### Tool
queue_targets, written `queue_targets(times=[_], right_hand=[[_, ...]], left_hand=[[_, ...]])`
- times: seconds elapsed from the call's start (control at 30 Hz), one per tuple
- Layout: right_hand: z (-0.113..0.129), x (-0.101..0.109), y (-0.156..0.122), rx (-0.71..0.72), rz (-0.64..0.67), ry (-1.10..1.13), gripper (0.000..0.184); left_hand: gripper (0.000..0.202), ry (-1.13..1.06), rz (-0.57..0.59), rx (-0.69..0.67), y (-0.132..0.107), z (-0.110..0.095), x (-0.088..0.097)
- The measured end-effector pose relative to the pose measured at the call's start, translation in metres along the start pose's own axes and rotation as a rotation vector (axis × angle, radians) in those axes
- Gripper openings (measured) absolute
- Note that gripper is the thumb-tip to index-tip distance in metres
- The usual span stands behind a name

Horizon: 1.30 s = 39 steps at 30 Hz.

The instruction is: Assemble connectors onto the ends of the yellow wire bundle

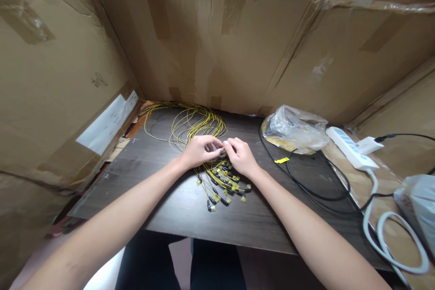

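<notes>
A bundle of thin yellow cables (190, 120) lies coiled on the dark wooden table (163, 199), its ends fitted with black and yellow connectors (222, 186) fanned out toward me. My left hand (199, 150) and my right hand (240, 156) meet above the connector ends, fingertips pinched together on the cables where the bundle narrows. What exactly sits between the fingers is too small to make out.
Cardboard walls (220, 45) enclose the table on three sides. A crumpled clear plastic bag (295, 129) lies at the right, beside a white power strip (351, 148) with a white cord (377, 231) and a looped black cable (316, 186). Another bag (419, 208) sits at the far right.
</notes>
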State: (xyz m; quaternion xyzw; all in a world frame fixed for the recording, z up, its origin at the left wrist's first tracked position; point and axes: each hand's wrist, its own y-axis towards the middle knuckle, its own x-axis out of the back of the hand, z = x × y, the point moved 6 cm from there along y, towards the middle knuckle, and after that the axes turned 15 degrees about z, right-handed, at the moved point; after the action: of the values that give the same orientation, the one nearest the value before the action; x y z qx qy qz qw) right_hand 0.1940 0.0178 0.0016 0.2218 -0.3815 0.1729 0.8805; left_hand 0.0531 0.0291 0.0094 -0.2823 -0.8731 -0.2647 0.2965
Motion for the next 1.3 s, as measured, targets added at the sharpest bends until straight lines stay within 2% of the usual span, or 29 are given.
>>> queue_targets(times=[0.1,0.3,0.6,0.67,0.83,0.9,1.13,1.2,1.3], right_hand=[[0.0013,0.0018,-0.0009,0.006,-0.011,0.025,0.034],[0.0002,0.0038,-0.0024,0.028,-0.030,0.093,0.012],[-0.0009,0.0006,-0.0005,-0.001,0.013,0.008,0.040],[-0.0012,0.0003,-0.0007,0.003,0.012,0.031,0.036],[-0.0023,0.0013,-0.0013,0.023,-0.002,0.109,0.009],[-0.0027,0.0017,-0.0013,0.021,-0.003,0.100,0.011],[-0.0023,0.0004,-0.0002,0.002,0.021,0.004,0.039],[-0.0025,-0.0001,-0.0001,-0.001,0.026,0.008,0.038],[-0.0027,0.0008,-0.0007,0.010,0.013,0.053,0.025]], left_hand=[[0.010,-0.015,-0.013,0.015,-0.0001,0.0011,0.0009],[0.011,-0.035,-0.022,0.036,0.0001,0.0028,0.0024],[0.009,0.022,-0.008,-0.003,-0.0001,0.0002,0.0005],[0.009,0.025,-0.009,0.006,0.0001,0.0014,0.0008],[0.008,0.011,-0.011,0.033,0.0002,0.0040,0.0018],[0.009,0.005,-0.005,0.027,0.0002,0.0037,0.0017],[0.010,0.014,-0.016,0.002,0.0000,0.0028,0.0014],[0.009,0.020,-0.017,0.001,0.0000,0.0027,0.0017],[0.009,0.002,-0.011,0.012,0.0002,0.0030,0.0022]])
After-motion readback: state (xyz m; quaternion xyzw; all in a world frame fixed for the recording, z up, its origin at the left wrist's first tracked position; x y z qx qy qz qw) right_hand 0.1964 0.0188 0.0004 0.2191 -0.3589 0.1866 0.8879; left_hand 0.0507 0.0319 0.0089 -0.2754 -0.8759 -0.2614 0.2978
